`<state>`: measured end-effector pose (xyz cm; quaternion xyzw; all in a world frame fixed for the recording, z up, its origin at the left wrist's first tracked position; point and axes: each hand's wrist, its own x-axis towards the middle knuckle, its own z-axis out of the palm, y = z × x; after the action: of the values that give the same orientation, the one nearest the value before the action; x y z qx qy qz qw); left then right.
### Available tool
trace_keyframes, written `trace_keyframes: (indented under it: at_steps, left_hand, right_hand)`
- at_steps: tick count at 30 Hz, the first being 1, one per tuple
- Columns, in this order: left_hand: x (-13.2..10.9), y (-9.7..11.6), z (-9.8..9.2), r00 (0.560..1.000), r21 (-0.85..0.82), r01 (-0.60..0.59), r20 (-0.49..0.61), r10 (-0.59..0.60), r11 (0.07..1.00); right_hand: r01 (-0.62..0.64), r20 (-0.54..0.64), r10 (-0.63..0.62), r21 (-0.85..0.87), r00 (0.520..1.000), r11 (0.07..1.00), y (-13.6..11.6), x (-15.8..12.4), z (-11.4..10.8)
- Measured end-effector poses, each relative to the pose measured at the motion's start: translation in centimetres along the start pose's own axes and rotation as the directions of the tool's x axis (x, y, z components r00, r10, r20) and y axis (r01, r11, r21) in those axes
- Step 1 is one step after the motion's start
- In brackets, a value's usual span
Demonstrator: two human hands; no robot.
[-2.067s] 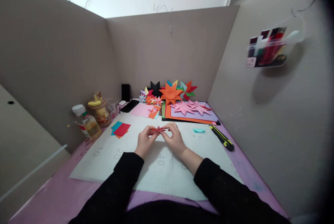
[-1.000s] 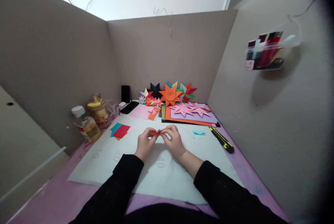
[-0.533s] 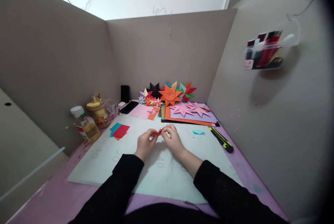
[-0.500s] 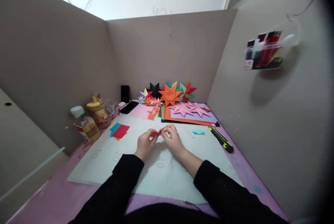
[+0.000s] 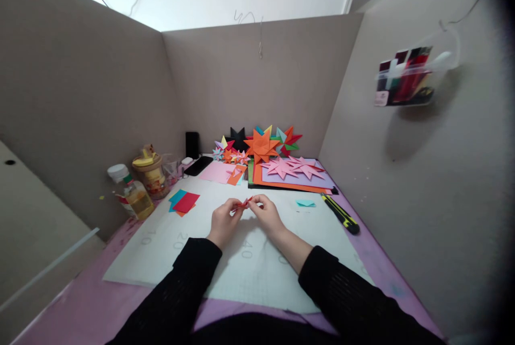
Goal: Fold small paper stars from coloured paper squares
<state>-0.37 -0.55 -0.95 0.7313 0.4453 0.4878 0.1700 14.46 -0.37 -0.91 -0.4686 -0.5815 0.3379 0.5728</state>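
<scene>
Left to right on the desk (image 5: 92, 305): one bottle (image 5: 139, 203) and one jar (image 5: 152, 177) at the frame's left, three overlapping sheets (image 5: 186, 203) in blue, red and orange, two pink stars (image 5: 280, 167) right of centre, one folded teal paper (image 5: 306, 203), and one black-and-yellow knife (image 5: 341, 214) at the right. Mid-frame is one small red paper (image 5: 245, 204), folded, with a pointed tip and pinkish patches, partly hidden. It lies between the hands: the left hand (image 5: 224, 220) has its fingers pinched on the left end, the right hand (image 5: 266, 216) on the right.
</scene>
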Motion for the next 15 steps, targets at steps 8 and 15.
trace_keyframes:
  at_steps: [8,15]
  left_hand:
    - [0.1,0.6,0.4,0.987,-0.253,0.163,0.028,-0.161,0.954]
    - [0.3,1.1,0.3,0.968,-0.381,0.248,0.05,-0.247,0.891]
  right_hand:
    - [0.209,-0.055,-0.219,-0.143,0.974,0.967,-0.6,-0.3,-0.2]
    - [0.348,-0.067,-0.379,-0.278,0.923,0.895,-0.3,-0.4,-0.3]
